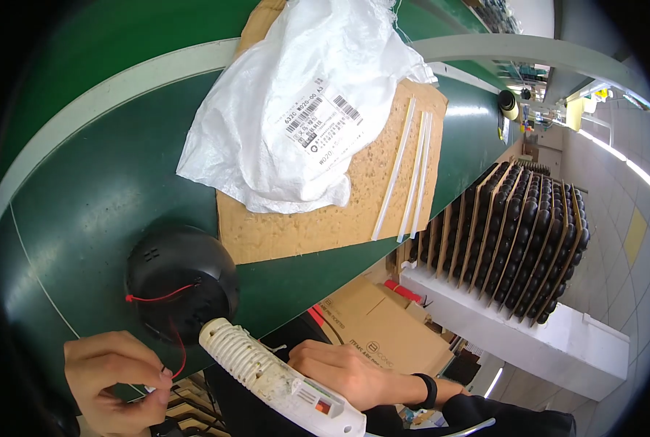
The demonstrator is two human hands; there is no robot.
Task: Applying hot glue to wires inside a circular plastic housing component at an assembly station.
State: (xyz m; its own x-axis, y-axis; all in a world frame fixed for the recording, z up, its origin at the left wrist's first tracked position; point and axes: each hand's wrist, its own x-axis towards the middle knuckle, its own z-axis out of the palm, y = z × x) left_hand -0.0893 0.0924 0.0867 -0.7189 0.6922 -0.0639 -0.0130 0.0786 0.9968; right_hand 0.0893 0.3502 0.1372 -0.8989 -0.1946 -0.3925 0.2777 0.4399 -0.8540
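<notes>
So the left hand (117, 382) is pinching the end of a thin red wire (184, 355) between thumb and fingertips. The right hand (343, 371) is curling around a white glue gun (281, 379), though the gun's body is hiding most of the grip. Its ribbed nose is pointing up-left at a round black shell (183, 251), can't tell if they're touching. That shell is sitting on the green table (84, 189) just above the left hand, with another red wire (161, 297) lying across it. Farther out, a cardboard sheet (281, 237) is holding a crumpled white bag (259, 138) and some clear sticks (394, 171). Off to the right, stacked black round parts (514, 240) are sitting between dividers.
</notes>
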